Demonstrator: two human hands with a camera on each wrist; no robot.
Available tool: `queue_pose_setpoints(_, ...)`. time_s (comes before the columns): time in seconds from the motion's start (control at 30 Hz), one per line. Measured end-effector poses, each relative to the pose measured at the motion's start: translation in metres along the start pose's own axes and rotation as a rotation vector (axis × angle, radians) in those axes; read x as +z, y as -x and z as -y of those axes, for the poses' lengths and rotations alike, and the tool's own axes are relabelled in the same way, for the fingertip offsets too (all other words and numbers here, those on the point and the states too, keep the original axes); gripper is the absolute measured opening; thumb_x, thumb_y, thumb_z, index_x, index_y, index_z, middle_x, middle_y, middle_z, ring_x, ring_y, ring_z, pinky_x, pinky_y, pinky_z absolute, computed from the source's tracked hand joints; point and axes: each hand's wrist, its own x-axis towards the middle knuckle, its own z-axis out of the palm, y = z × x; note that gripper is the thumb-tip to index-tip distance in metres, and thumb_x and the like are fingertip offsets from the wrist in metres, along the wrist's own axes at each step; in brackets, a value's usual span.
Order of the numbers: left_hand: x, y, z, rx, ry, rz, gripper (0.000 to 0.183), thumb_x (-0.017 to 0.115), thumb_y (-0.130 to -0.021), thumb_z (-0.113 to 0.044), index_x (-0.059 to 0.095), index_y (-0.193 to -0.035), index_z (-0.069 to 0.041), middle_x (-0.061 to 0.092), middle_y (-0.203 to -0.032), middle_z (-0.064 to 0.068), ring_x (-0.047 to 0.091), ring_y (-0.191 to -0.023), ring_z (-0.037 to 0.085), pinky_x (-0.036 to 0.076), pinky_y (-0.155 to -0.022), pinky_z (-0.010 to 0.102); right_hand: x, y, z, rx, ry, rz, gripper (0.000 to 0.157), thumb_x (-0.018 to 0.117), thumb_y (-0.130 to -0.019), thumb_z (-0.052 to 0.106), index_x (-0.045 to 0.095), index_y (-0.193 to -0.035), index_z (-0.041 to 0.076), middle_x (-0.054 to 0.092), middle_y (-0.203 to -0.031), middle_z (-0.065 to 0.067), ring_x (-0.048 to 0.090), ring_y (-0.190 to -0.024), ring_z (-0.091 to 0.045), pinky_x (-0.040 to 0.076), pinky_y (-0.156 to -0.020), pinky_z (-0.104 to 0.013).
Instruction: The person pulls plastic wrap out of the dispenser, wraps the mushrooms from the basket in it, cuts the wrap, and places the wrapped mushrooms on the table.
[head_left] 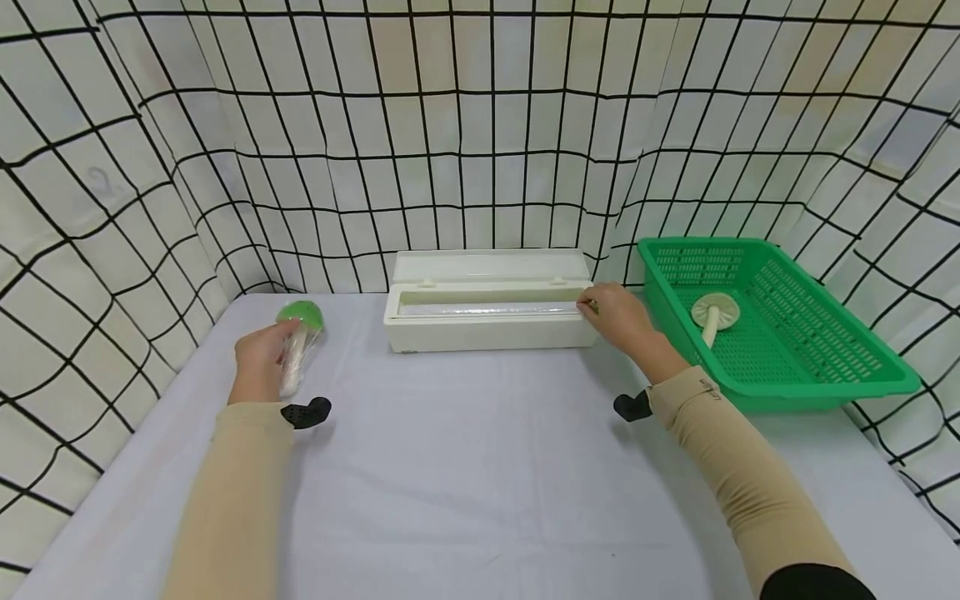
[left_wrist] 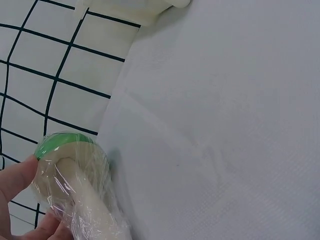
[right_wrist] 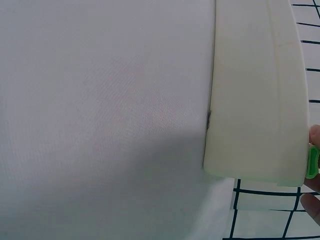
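At the table's left, my left hand (head_left: 262, 354) grips a mushroom-shaped object (head_left: 302, 315) with a green domed cap and cream stem. Clear plastic film (left_wrist: 92, 215) wraps it, shiny and creased in the left wrist view. A white cling film dispenser (head_left: 491, 335) stands at the back middle with its lid (head_left: 491, 265) raised. Clear film lies along its opening. My right hand (head_left: 617, 315) is at the dispenser's right end, pinching a small green slide cutter (right_wrist: 312, 162); part of that hand falls outside the right wrist view.
A green plastic basket (head_left: 825, 396) stands to the right, holding another mushroom-shaped object (head_left: 716, 312) with a cream disc and stem. Black wire grid (head_left: 491, 154) encloses the back and sides. White cloth (head_left: 480, 467) covers the table.
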Motion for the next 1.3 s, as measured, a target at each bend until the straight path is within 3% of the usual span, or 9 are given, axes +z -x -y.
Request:
queue_pose_setpoints(0.27,-0.004,0.000,-0.001,0.001,-0.032,-0.001,0.079,0.065,-0.099,-0.033,0.023,-0.163,-0.012,0.018,-0.169,-0.004,0.021,-0.150,0.011,0.022,-0.120,0.025,0.000,-0.002,0.002,0.002,-0.001,-0.001,0.019,0.064,-0.103,0.016,0.075,-0.111,0.002,0.072,-0.107,-0.015,0.063,-0.098,-0.030,0.055,-0.077,-0.043)
queue_pose_setpoints(0.43,-0.006,0.001,0.000,-0.015,-0.088,0.021,0.080,0.063,-0.099,-0.040,0.022,-0.164,-0.015,0.014,-0.170,-0.003,0.025,-0.145,0.018,0.025,-0.119,0.031,0.000,-0.001,0.002,0.005,-0.007,-0.006,0.019,0.064,-0.103,0.014,0.075,-0.111,0.001,0.072,-0.106,-0.015,0.063,-0.098,-0.030,0.055,-0.076,-0.043)
queue_pose_setpoints(0.63,-0.006,0.004,-0.002,0.029,-0.108,0.015,0.087,0.064,-0.099,-0.037,0.010,-0.166,-0.019,0.009,-0.171,0.002,0.019,-0.153,0.024,0.020,-0.123,0.037,0.001,-0.002,0.002,0.005,-0.006,-0.005,0.018,0.064,-0.103,0.014,0.075,-0.111,0.001,0.072,-0.106,-0.015,0.063,-0.098,-0.030,0.055,-0.076,-0.043)
queue_pose_setpoints(0.83,0.001,0.004,-0.005,0.220,-0.205,-0.151,0.078,0.065,-0.099,-0.031,0.022,-0.162,-0.016,0.019,-0.167,0.009,0.027,-0.149,0.025,0.028,-0.120,0.036,0.001,-0.001,0.005,0.008,-0.007,0.005,0.019,0.064,-0.103,0.014,0.075,-0.112,0.001,0.072,-0.106,-0.015,0.062,-0.098,-0.030,0.055,-0.076,-0.043)
queue_pose_setpoints(1.0,0.017,0.011,-0.006,0.430,-0.344,-0.255,0.066,0.063,-0.100,-0.029,0.033,-0.157,-0.015,0.035,-0.159,0.010,0.034,-0.144,0.029,0.028,-0.115,0.051,0.001,0.000,0.005,0.008,-0.014,-0.003,0.019,0.064,-0.103,0.013,0.075,-0.111,0.001,0.072,-0.107,-0.015,0.062,-0.099,-0.030,0.054,-0.077,-0.043)
queue_pose_setpoints(1.13,0.034,0.021,-0.008,0.614,-0.373,-0.226,0.058,0.064,-0.100,-0.022,0.041,-0.152,-0.011,0.044,-0.154,0.009,0.039,-0.140,0.029,0.032,-0.111,0.050,0.000,0.001,0.005,0.008,-0.016,-0.016,0.018,0.065,-0.103,0.013,0.075,-0.111,0.001,0.072,-0.106,-0.015,0.063,-0.099,-0.030,0.055,-0.076,-0.043)
queue_pose_setpoints(1.3,0.058,0.035,-0.007,0.813,-0.378,-0.100,0.049,0.066,-0.100,-0.010,0.048,-0.145,-0.004,0.052,-0.145,0.013,0.043,-0.135,0.031,0.035,-0.111,0.044,0.000,0.002,0.005,-0.008,-0.021,-0.033,0.018,0.065,-0.103,0.012,0.075,-0.111,0.000,0.073,-0.107,-0.016,0.064,-0.099,-0.032,0.055,-0.076,-0.043)
